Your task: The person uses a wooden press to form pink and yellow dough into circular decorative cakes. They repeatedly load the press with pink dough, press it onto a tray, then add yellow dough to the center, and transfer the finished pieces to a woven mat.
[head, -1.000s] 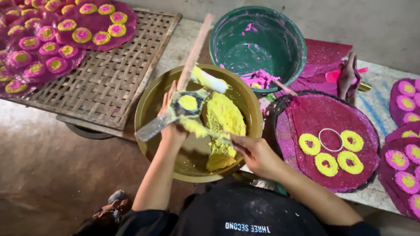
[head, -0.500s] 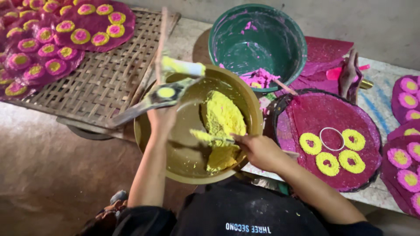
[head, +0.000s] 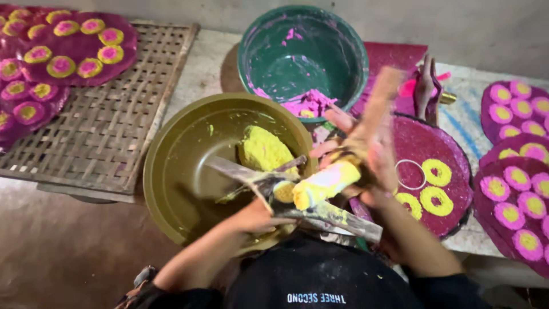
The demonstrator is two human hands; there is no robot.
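Left hand (head: 260, 216) clenched round the handle of a flat wooden paddle (head: 251, 174), low over the near rim of the olive-green basin (head: 171, 171); paddle blade reaching across the basin toward a lump of yellow dough (head: 264, 151) lying against the far right wall. Right hand (head: 366, 157) blurred, closed on a wooden stick (head: 374, 111) whose lower end carries a yellow-coated roller (head: 323, 184), held just above the basin's right edge and close beside the left hand. Beyond the basin, a teal bowl (head: 269, 63) with pink paste (head: 309, 104) in its bottom. To the right, a round magenta disc (head: 434, 143) on the surface, bearing yellow rings (head: 437, 171) and one pale outline ring. To the left, a woven bamboo tray (head: 114, 131); more pink-and-yellow patterned discs (head: 74, 48) at far left and far right.
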